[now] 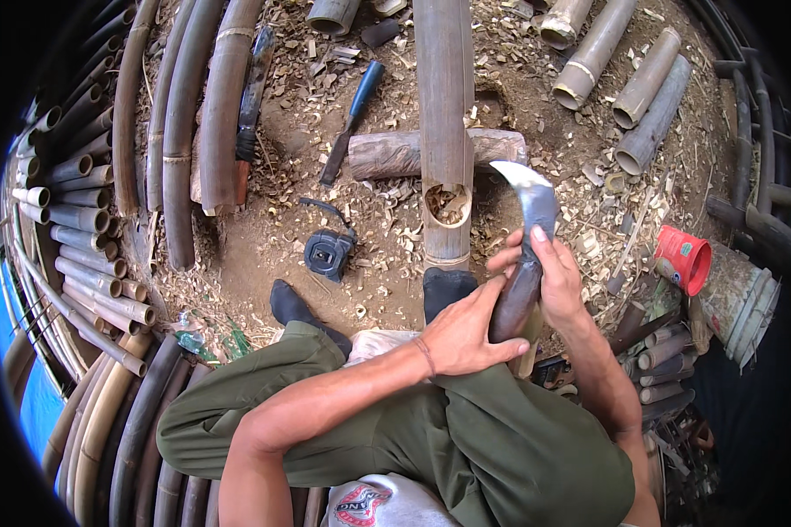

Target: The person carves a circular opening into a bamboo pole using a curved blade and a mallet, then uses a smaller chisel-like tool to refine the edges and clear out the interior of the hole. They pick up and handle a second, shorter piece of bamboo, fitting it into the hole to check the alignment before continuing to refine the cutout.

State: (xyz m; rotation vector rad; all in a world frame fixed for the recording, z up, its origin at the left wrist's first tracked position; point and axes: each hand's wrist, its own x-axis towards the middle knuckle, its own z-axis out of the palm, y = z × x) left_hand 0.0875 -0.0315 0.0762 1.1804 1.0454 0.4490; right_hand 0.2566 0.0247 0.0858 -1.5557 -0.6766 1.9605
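Clamping the left grip (468, 332) round a curved knife (523, 274) by its dark handle (512, 309), above the right thigh (523, 422); closing the right grip (558, 279) round it higher, near the blade (540, 202); pointing the tip (501, 167) leftward beside a bamboo pole (446, 88) crossing over a log (382, 156); sitting near a tape measure (328, 254).

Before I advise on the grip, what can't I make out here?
Head view: part of the handle of the curved knife, hidden by the left hand and right hand.
Head view: the far end of the bamboo pole, cut off by the upper edge.
Head view: the middle of the log, hidden by that bamboo pole.
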